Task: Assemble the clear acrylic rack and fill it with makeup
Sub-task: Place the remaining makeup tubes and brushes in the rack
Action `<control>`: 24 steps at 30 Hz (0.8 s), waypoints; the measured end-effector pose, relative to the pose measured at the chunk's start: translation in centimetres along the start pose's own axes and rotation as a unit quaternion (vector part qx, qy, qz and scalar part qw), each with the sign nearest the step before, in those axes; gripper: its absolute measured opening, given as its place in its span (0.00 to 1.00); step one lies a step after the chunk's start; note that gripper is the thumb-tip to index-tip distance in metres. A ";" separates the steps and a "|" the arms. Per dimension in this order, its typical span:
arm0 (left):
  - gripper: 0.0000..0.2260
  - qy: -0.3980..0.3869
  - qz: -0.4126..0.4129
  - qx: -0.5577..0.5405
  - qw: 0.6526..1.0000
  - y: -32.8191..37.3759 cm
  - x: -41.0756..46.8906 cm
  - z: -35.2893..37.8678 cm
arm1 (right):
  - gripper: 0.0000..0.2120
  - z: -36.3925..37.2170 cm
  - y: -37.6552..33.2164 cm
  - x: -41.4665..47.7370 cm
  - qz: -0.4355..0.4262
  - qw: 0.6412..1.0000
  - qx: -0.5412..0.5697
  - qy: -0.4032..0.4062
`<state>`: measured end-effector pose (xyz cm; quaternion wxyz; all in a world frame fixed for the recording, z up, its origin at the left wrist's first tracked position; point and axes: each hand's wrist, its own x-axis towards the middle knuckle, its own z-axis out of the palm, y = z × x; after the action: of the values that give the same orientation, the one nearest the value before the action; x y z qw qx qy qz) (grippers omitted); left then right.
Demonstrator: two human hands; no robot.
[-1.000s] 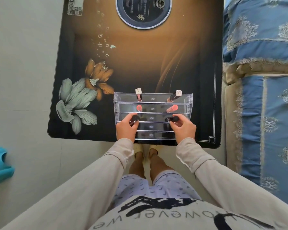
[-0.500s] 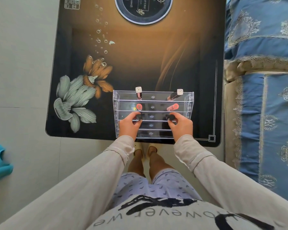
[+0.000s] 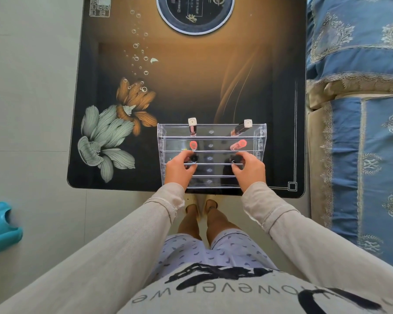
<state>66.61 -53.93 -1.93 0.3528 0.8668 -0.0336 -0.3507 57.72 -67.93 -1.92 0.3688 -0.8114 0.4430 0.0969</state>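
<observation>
The clear acrylic rack [image 3: 260,141] stands assembled at the table's near edge, right of centre, with stepped tiers. Two white-capped lip gloss tubes [image 3: 192,126] [image 3: 243,127] sit in its top tier. Two pink-capped tubes [image 3: 193,145] [image 3: 238,144] sit in the second tier. My left hand [image 3: 178,169] pinches a black-capped tube [image 3: 193,158] in the third tier. My right hand [image 3: 250,169] pinches another black-capped tube [image 3: 234,159] in the same tier. The two lowest tiers hold nothing that I can see.
The dark table [image 3: 191,82] bears printed flowers and a round black disc [image 3: 194,12] at the far side. A blue patterned sofa [image 3: 359,109] runs along the table's right edge. A teal plastic object [image 3: 0,227] lies on the floor at left.
Both hands have pushed the black-capped tubes down and a little inward into the third tier. The rest of the rack is unchanged.
</observation>
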 end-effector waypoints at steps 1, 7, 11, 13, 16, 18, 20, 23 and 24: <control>0.16 0.001 0.001 -0.001 1.000 0.0 -0.1 -0.1 | 0.15 -0.1 0.0 -0.1 -0.001 1.000 0.004 0.001; 0.12 0.024 0.022 0.030 0.999 -1.7 -1.4 -1.4 | 0.17 -1.0 1.6 -2.0 0.019 0.999 0.023 0.022; 0.05 0.009 0.001 0.095 0.995 -4.7 -2.8 -3.1 | 0.11 -1.7 4.4 -4.6 0.069 0.997 0.018 -0.007; 0.05 -0.041 -0.030 0.138 0.989 -6.7 -3.6 -4.0 | 0.08 -1.8 6.0 -5.9 0.114 0.992 0.008 -0.056; 0.05 -0.152 -0.081 0.240 0.955 -9.7 -4.9 -5.0 | 0.08 -1.6 8.4 -7.7 0.168 0.976 -0.026 -0.133; 0.06 -0.208 -0.119 0.301 0.923 -11.6 -5.9 -5.5 | 0.08 -1.2 9.7 -9.0 0.198 0.967 -0.024 -0.158; 0.09 -0.226 -0.154 0.323 0.906 -13.2 -6.9 -5.8 | 0.08 -0.6 11.0 -10.0 0.224 0.958 -0.027 -0.177; 0.12 -0.198 -0.182 0.299 0.916 -14.5 -7.7 -6.3 | 0.06 -0.1 12.2 -10.7 0.244 0.942 -0.049 -0.226; 0.12 -0.184 -0.188 0.283 0.922 -14.7 -7.9 -6.5 | 0.07 -0.2 12.4 -10.7 0.250 0.937 -0.057 -0.236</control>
<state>61.95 -36.66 -3.39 0.0075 0.8410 -0.0323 -0.5401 41.63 -65.29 -2.97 0.3794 -0.6483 0.5252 0.3998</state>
